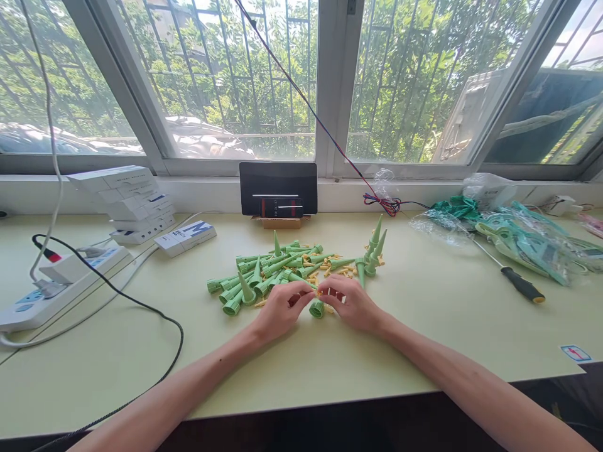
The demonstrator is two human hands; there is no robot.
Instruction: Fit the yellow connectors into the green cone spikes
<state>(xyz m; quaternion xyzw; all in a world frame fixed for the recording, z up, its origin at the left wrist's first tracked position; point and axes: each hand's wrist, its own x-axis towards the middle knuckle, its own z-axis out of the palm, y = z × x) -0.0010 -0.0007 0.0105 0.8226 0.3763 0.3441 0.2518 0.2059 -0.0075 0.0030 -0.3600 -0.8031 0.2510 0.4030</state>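
My left hand [287, 306] and my right hand [351, 301] meet over the table, thumbs and fingers pinched together. A small yellow plastic piece [319, 292] shows between their fingertips, mostly hidden by the fingers. Just below lies a green plastic spike [317, 308], its round open end towards me. Beyond my left hand spreads a pile of similar green cone-shaped spikes [273, 267], most lying down and a few upright. Small yellow pieces [348, 271] are scattered behind my right hand. A few green spikes [372, 254] stand upright at the right of the pile.
A phone [281, 207] leans against a dark tablet [277, 179] at the back. White boxes [136, 201] and a power strip [66, 282] with cables occupy the left. On the right lie a screwdriver [522, 284] and bagged green parts [527, 242]. The table's front edge [301, 405] is near.
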